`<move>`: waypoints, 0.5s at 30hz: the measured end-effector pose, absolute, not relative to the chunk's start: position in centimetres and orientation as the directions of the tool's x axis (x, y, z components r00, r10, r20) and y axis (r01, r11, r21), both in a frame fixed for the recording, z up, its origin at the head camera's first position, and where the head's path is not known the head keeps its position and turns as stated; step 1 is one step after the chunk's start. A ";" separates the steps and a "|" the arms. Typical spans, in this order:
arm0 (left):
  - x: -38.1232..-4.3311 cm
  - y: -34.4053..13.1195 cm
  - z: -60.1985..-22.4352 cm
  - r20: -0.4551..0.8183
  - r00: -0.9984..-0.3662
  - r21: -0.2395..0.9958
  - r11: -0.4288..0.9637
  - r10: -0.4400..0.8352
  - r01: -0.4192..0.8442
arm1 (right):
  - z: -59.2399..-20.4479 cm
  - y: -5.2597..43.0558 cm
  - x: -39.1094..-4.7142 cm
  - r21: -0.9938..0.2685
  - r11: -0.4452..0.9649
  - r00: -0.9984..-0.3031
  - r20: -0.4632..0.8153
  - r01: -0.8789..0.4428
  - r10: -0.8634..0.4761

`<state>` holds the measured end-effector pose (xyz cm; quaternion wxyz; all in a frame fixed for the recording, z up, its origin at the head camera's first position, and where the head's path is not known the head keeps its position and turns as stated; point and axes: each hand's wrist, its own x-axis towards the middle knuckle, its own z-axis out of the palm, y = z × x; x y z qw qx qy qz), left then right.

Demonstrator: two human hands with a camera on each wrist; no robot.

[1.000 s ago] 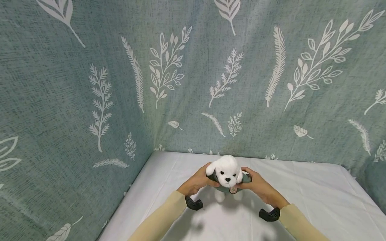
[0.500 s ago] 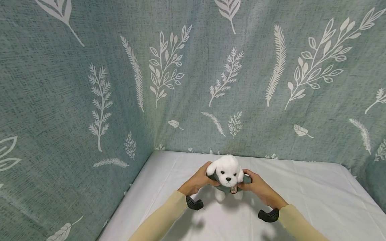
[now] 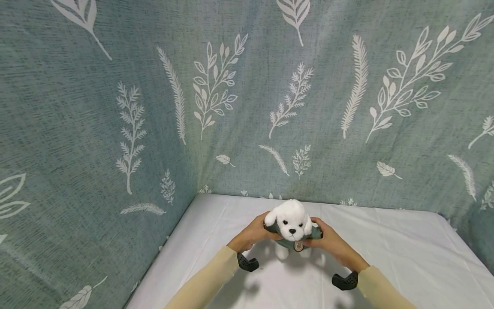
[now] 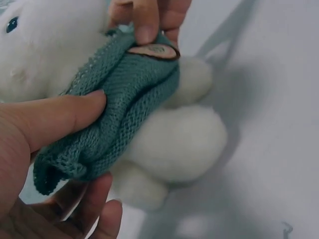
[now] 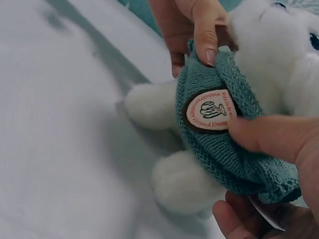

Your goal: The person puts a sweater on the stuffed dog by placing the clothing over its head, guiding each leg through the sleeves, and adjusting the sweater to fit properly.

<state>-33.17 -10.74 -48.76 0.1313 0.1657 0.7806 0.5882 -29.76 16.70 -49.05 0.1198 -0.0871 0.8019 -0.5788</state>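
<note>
A white plush dog point(image 3: 292, 216) stands on the white-covered surface, facing the head camera. It wears a teal knitted sweater point(image 5: 214, 144) with an oval patch point(image 5: 209, 110) on the front. My left hand point(image 3: 253, 233) grips the sweater at the left of the picture, thumb point(image 4: 70, 117) over the knit and fingers beneath its edge. On the other side my right hand point(image 3: 332, 241) pinches the sweater, its thumb point(image 5: 264, 134) at the patch's border. White paws point(image 4: 174, 142) stick out below the sweater. The dog's back is hidden in the head view.
The surface point(image 3: 386, 244) bears a smooth white cloth with faint creases. A blue-green fabric wall point(image 3: 247, 107) with white leaf prints rises behind it and along the left. A black wrist device point(image 3: 248, 262) sits at each cream sleeve point(image 3: 204, 277).
The right hand has shifted slightly, and the sweater's patch shows a little lower and more fully. Both hands keep hold of the sweater; the dog stays in place.
</note>
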 end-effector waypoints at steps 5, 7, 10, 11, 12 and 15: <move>-33.2 -11.0 -48.7 0.004 -0.892 0.954 0.266 0.452 0.139 | -48.9 16.4 -30.0 -0.923 0.376 -0.959 -0.031 -0.081 -0.283; -33.2 -11.1 -48.8 0.023 -0.884 0.952 0.259 0.468 0.161 | -49.0 16.3 -30.0 -0.907 0.409 -0.962 -0.019 -0.098 -0.272; -33.2 -11.1 -49.0 0.050 -0.870 0.949 0.248 0.490 0.194 | -49.1 16.3 -30.0 -0.895 0.434 -0.967 -0.015 -0.101 -0.255; -33.2 -11.1 -49.0 0.064 -0.865 0.948 0.241 0.498 0.209 | -49.1 16.3 -30.0 -0.891 0.441 -0.967 -0.010 -0.107 -0.255; -33.3 -11.0 -49.0 0.081 -0.858 0.945 0.235 0.507 0.228 | -49.2 16.3 -30.0 -0.889 0.444 -0.968 -0.006 -0.109 -0.250; -33.4 -10.9 -49.1 0.134 -0.841 0.934 0.216 0.525 0.284 | -49.2 16.2 -30.0 -0.873 0.468 -0.969 0.021 -0.137 -0.245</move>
